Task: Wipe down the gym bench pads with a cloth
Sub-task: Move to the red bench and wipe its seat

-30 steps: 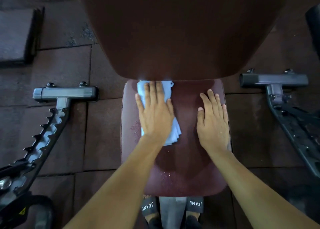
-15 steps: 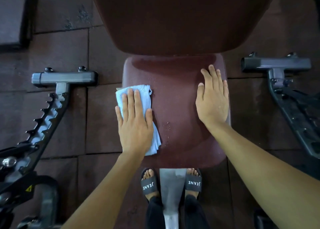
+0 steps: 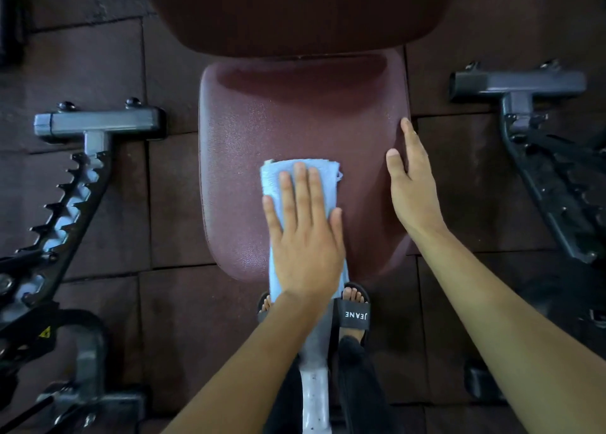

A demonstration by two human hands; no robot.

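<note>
The maroon seat pad (image 3: 262, 121) lies below me, with the darker back pad (image 3: 295, 10) rising beyond it. A folded light blue cloth (image 3: 305, 174) sits on the seat's near middle. My left hand (image 3: 306, 233) lies flat on the cloth, fingers spread, pressing it onto the pad; the cloth's near end hangs past the seat's front edge. My right hand (image 3: 413, 184) rests on the seat's right edge, fingers curling over the side, holding nothing.
Dark metal frame feet stand on the rubber floor tiles at the left (image 3: 98, 123) and right (image 3: 518, 84). A toothed adjustment rack (image 3: 69, 210) slants at the left. My sandalled feet (image 3: 354, 312) straddle the grey bench post (image 3: 314, 394).
My left hand slid the cloth from the seat's far centre to its left edge, then to the near middle. My right hand shifted from flat on the pad to its right edge.
</note>
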